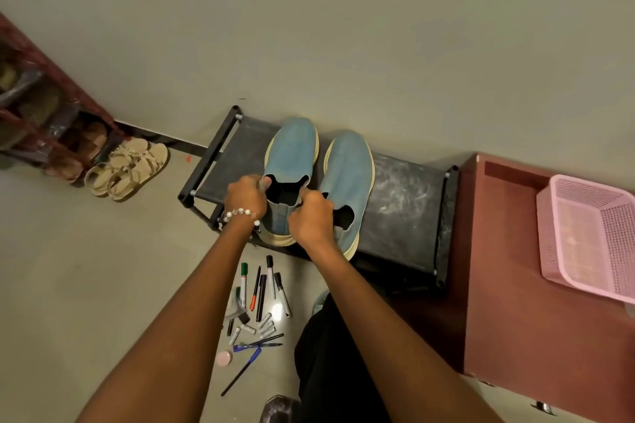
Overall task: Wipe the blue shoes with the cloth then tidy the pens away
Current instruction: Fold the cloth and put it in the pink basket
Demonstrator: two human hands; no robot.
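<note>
Left hand point(245, 197) & right hand point(311, 216) — both curled, gripping collar of left blue suede slip-on shoe point(292, 154) on black fabric-top rack point(405, 209), left end; second shoe point(348, 175) beside it, centre. Scattered markers and pens point(261, 299) — floor, below rack front edge.

Both bare forearms reach forward and up from bottom of view, converging toward centre. Left hand point(245, 197) knuckles up, fingers curled, thumb tip hooked over left rim of blue shoe point(291, 161) opening; beaded bracelet point(242, 214) around left wrist. Right hand point(311, 218) back toward camera, fingers curled, pinching right rim of same opening. Hands close together, not touching. Dark-trousered leg point(330, 364) visible beneath right forearm
</note>
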